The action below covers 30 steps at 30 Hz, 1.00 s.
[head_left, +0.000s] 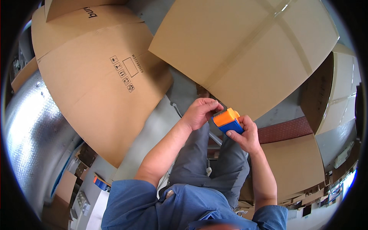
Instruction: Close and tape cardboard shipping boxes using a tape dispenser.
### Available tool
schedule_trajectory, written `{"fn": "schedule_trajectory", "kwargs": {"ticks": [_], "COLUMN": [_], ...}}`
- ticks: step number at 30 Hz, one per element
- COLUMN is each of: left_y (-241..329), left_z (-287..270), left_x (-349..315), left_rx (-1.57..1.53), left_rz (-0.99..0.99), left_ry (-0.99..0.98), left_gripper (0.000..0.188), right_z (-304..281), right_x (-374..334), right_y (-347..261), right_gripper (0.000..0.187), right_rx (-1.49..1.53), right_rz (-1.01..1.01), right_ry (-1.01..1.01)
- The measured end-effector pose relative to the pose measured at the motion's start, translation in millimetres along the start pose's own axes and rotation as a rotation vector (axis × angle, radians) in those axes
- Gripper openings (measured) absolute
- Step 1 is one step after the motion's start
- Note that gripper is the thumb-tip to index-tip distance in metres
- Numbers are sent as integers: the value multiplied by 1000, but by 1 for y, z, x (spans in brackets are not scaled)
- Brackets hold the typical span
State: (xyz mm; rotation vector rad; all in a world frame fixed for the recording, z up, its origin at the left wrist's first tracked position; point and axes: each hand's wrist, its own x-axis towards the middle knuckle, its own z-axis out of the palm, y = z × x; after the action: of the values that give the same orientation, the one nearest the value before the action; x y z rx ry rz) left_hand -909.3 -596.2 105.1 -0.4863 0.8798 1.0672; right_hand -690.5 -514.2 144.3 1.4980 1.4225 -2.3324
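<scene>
- While the right hand (248, 135) has its grip clamped on an orange-and-blue tool (227, 120),
- the left hand (200, 113) is at its left end; whether that grip is together, I cannot tell.

Floor (285, 106): grey; on it: brown cartons (245, 57), dark red textured strip (285, 130); contact edges largely hidden

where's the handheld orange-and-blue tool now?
Head view, just right of centre: the orange-and-blue tool is in the right hand, left hand close at its upper left, large taped carton above it in frame.
</scene>
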Motion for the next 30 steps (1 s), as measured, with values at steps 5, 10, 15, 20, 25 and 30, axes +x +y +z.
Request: {"fn": "schedule_trajectory", "kwargs": {"ticks": [5,10,15,20,25,30], "left_y": [42,152,242,259,262,253], "left_z": [-28,-113,-196,-232,-239,-240], "left_x": [-4,29,54,64,71,79], "left_rx": [381,646,850,685,746,858], "left_rz": [211,769,788,735,560,702], "left_ry": [171,754,871,914,827,988], "left_gripper": [9,12,15,17,21,35], "right_z": [44,72,100,119,116,112], "right_x": [34,58,90,122,129,127], "right_y": [-17,5,11,5,20,24], "right_gripper": [46,40,40,41,41,41], "right_rx": [-87,-281,-329,-313,-271,-290], "right_rz": [-64,75,72,110,124,78], "right_ry": [14,123,109,97,95,97]}}
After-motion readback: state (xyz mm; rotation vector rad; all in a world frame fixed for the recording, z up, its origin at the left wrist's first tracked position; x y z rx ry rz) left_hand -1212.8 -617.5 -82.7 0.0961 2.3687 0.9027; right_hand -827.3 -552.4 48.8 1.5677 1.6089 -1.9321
